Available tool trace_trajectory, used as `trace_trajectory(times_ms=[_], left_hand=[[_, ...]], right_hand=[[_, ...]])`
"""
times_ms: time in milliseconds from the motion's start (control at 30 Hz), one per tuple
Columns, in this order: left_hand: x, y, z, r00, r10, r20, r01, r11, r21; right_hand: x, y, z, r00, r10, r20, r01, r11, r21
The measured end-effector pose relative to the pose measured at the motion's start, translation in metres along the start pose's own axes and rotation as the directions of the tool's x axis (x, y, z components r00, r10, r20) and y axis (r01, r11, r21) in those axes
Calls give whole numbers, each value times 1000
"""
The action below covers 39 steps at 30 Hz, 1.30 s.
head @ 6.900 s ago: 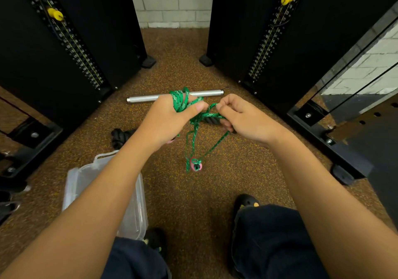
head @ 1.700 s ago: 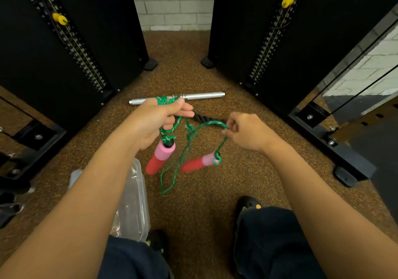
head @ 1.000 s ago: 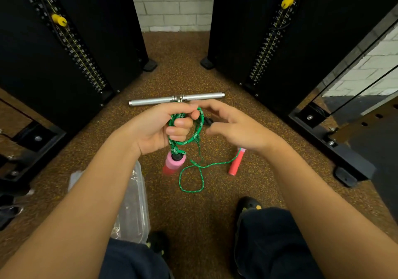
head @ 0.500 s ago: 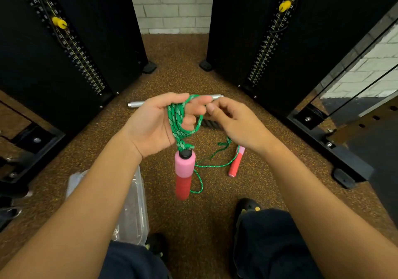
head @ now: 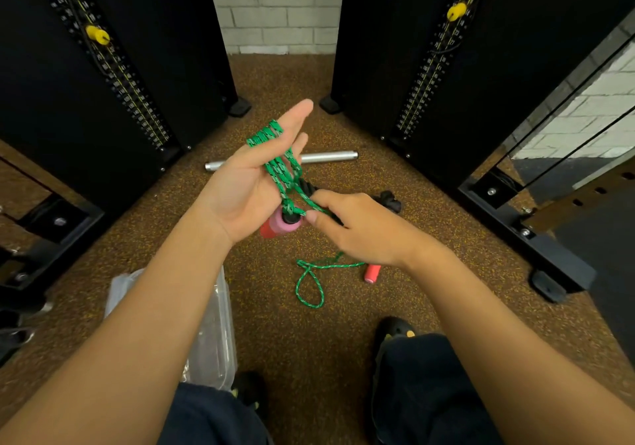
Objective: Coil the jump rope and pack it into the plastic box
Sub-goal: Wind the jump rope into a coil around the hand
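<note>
Green cord of the jump rope (head: 278,169) lies in several turns across the fingers of the left hand (head: 240,190), which I now see held palm up with the fingers stretched out straight. Half a second back they were curled round those turns. The right hand (head: 360,231) has dropped from the left fingertips to the heel of the palm, where it pinches the cord between thumb and forefinger, just beside the black cap of the pink handle (head: 283,226). That handle hung in full view before and is now half hidden behind the left palm. Slack cord trails to the speckled floor (head: 309,341) in a small loop, ending at the second handle (head: 372,272), which lies there as before. The plastic box (head: 216,324) sits under my left forearm, a steel bar (head: 328,157) beyond the hands.
</note>
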State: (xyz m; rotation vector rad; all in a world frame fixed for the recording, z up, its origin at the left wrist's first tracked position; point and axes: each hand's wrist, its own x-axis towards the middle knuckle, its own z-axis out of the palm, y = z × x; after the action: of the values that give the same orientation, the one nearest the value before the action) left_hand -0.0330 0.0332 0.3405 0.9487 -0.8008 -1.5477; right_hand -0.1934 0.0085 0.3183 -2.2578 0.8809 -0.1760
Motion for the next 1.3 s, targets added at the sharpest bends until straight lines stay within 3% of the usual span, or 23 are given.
trace_trajectory(times_ms=[67,133,233,367,400,500,633,733,833,967,1133,1300], left_hand=[[3,-4,-2,996,32,-85,3,927,376],[4,-11,-2,995,23,-99,43,783,620],[0,-19,5,997,-39,-65,75,606,792],[-2,-20,10,993,-111,-50,100,505,857],[-2,-19,10,989,-144,-35,107,533,840],[-3,-15,12,960,-261,101,137,753,644],[-4,-9,13,944,-220,248,172,964,202],[0,-2,9,959,-114,260,174,960,-219],[1,5,2,978,-1,208,92,899,-427],[2,5,-3,998,45,33,-26,900,-436],[7,1,1,974,94,-204,-143,960,-242],[7,-3,4,968,77,-238,-109,986,-124]], right_hand=[[-2,0,-4,998,-15,-55,16,1000,7],[-4,0,-9,991,-40,-131,41,999,3],[-5,1,-16,971,-54,-235,58,998,8],[-7,5,-28,946,-23,-325,62,992,111],[-7,6,-31,942,-10,-334,64,986,153],[-6,12,-35,941,52,-334,55,952,302],[-3,16,-30,959,101,-265,28,897,441],[-2,18,-25,970,149,-192,-44,886,462],[-1,16,-19,977,157,-144,-88,912,400],[-3,12,-18,985,110,-130,-83,976,201],[-6,7,-17,995,15,-100,-10,999,44],[-6,-1,-7,994,-58,-97,60,998,24]])
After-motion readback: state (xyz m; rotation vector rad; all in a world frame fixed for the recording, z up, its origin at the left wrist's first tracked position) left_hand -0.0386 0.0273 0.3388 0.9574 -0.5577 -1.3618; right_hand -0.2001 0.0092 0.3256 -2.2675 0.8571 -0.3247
